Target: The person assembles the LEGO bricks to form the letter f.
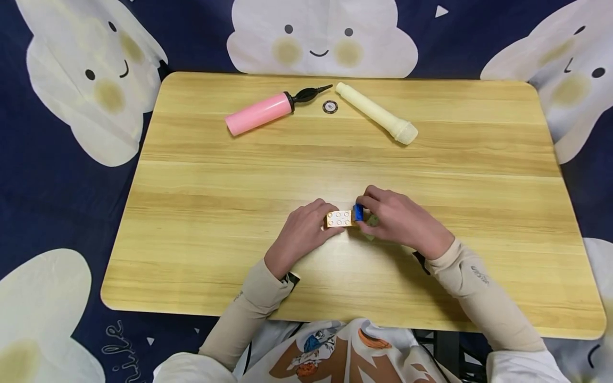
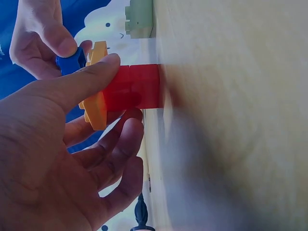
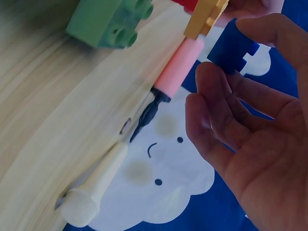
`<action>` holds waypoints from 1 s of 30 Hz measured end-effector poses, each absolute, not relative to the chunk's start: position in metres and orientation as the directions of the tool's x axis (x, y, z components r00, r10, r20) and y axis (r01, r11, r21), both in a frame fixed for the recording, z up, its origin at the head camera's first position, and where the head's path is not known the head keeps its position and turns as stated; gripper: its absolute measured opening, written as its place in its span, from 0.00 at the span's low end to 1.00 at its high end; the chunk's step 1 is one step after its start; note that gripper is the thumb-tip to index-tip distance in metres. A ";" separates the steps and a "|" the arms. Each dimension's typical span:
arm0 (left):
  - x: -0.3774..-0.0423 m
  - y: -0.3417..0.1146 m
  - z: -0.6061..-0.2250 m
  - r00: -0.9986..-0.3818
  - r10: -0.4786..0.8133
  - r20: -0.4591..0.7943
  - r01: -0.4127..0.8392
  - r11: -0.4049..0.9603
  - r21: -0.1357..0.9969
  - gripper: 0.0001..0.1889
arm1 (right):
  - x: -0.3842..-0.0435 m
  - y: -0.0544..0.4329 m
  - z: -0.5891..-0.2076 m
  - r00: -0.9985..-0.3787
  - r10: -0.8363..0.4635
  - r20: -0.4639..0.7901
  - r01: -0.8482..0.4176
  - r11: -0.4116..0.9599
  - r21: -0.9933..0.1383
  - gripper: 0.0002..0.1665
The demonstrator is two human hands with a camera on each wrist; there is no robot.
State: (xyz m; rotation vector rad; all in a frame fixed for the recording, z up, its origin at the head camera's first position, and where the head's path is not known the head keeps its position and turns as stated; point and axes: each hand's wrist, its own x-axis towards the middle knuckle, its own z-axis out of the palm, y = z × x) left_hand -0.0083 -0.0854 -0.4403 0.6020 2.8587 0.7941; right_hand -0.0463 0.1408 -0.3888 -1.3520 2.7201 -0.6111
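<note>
Near the front middle of the table, my left hand [image 1: 301, 234] grips a small stack of toy bricks between thumb and fingers. On top is a yellow-orange brick [image 2: 99, 113] with studs, and below it red bricks [image 2: 139, 86] reach down to the tabletop. My right hand [image 1: 402, 221] pinches a small blue brick [image 3: 231, 47] close beside the yellow-orange one; in the right wrist view a gap shows between them. A pale green brick [image 3: 103, 21] stands on the table, partly hidden beneath my right hand in the head view.
Toward the table's [image 1: 215, 213] far edge lie a pink hand pump [image 1: 261, 113] with a black nozzle, a round chip [image 1: 330, 107] and a cream toy microphone [image 1: 375, 111]. A dark blue cloth with cloud faces surrounds the table.
</note>
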 end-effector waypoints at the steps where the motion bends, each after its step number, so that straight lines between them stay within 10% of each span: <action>1: -0.008 -0.085 -0.440 -0.915 0.404 -0.004 0.344 0.782 0.520 0.22 | -0.046 0.139 -0.389 -0.614 -0.778 0.132 -0.760 0.539 -0.363 0.15; 30: -0.008 -0.086 -0.438 -0.908 0.420 0.016 0.369 0.778 0.509 0.17 | -0.045 0.110 -0.389 -0.562 -0.823 0.078 -0.791 0.508 -0.339 0.16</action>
